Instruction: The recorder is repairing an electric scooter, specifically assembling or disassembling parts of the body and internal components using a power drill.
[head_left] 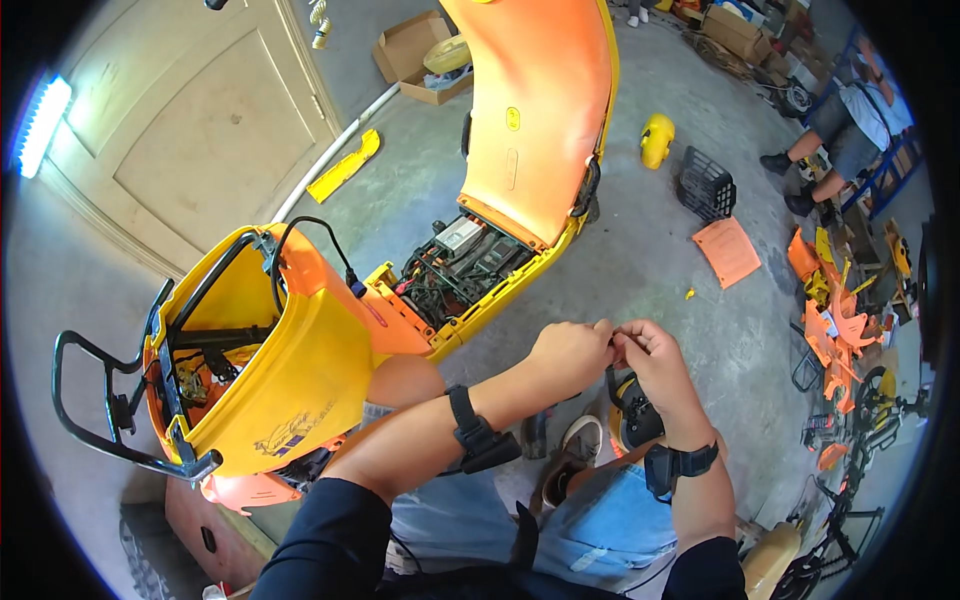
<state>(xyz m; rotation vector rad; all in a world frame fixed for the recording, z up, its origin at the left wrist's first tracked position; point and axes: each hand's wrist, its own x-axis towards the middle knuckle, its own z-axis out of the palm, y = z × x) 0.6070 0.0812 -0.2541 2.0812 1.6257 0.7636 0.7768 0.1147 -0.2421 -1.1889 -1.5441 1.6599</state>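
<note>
Both hands meet in front of my lap, to the right of a partly stripped yellow and orange scooter (330, 345). My left hand (570, 358) is closed, its fingertips pinched against those of the other hand. Likewise closed, my right hand (655, 365) pinches with thumb and fingers at the same spot. A small dark piece shows between the fingertips, too hidden to name. Farther left, the scooter's open floor compartment (470, 265) shows black wiring and a silver box (458, 236). Its yellow tail section (290, 370) stands open at the top, beside a black rear rack (75, 385).
A yellow part (657, 140), a black basket (706, 183) and an orange panel (727, 251) lie on the floor. Orange body parts (835, 330) pile up at the right. Another person (850, 125) is at the far right. A cardboard box (415, 55) rests near the door (215, 130).
</note>
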